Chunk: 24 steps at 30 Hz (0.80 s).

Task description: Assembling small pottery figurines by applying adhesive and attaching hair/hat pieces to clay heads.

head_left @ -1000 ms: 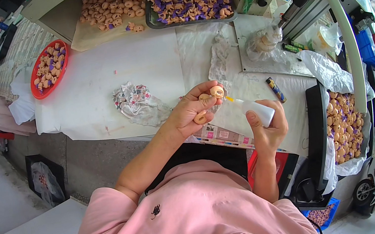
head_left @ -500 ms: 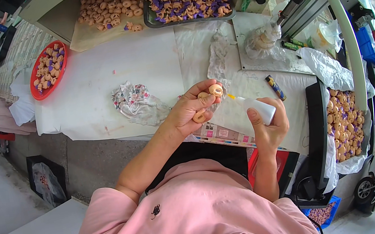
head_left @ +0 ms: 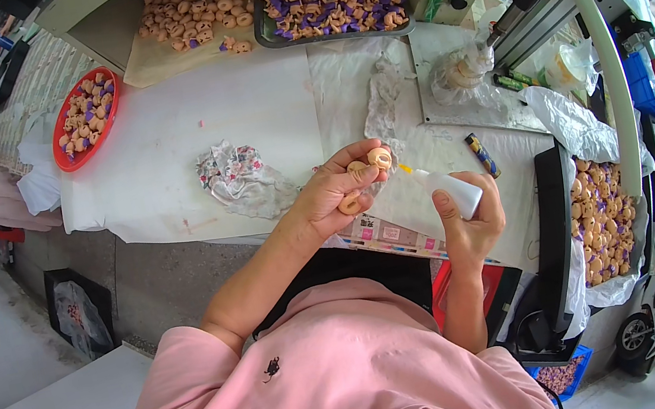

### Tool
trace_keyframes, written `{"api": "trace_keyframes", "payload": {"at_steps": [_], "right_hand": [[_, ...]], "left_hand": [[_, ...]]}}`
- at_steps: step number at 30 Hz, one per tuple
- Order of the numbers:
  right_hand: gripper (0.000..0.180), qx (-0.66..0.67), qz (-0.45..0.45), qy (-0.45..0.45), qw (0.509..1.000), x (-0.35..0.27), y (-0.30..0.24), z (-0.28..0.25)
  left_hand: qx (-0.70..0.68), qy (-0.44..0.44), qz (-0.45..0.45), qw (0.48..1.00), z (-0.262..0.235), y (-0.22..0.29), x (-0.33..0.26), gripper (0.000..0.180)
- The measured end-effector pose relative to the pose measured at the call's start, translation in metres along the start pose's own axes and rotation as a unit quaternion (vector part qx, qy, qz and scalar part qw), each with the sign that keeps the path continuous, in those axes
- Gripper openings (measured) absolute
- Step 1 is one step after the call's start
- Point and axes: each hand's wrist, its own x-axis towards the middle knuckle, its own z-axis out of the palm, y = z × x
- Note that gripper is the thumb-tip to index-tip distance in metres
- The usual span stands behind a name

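Bottle (head_left: 449,190) nozzle nearer, small tan ring-shaped pieces (head_left: 369,166), left hand (head_left: 334,194)

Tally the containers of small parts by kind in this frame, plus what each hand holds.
Red round basket: 1
Dark tray of purple-and-tan parts: 1
Bag-lined bins of tan parts at right: 2
White squeeze bottle, in right hand: 1
Tan ring parts in left hand: about 3
Total: 8
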Motion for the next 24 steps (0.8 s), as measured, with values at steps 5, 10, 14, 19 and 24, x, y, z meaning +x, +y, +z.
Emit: {"api": "trace_keyframes", "payload": {"at_steps": [5,10,14,19,24], "right_hand": [[0.032,-0.009,-0.007,-0.003,1.000,-0.001,0.001,-0.001],[0.031,-0.001,0.009,0.029,1.000,0.001,0.009,0.004],[0.027,0.036,0.043,0.046,0.997,0.014,0.026,0.020],[0.023,-0.089,0.021,-0.032,0.995,0.030,0.043,0.034],[0.017,-0.092,0.048,-0.082,0.991,0.042,0.043,0.036]], "left_hand": [[-0.005,0.000,-0.002,1.000,0.000,0.000,0.000,0.038],[-0.004,-0.007,0.000,1.000,-0.002,0.001,0.000,0.035],[-0.054,-0.047,-0.016,0.997,-0.004,0.005,-0.001,0.035],[-0.079,-0.108,-0.024,0.991,-0.006,0.010,-0.008,0.037],[-0.133,-0.138,-0.043,0.981,-0.008,0.016,-0.016,0.038]]}}
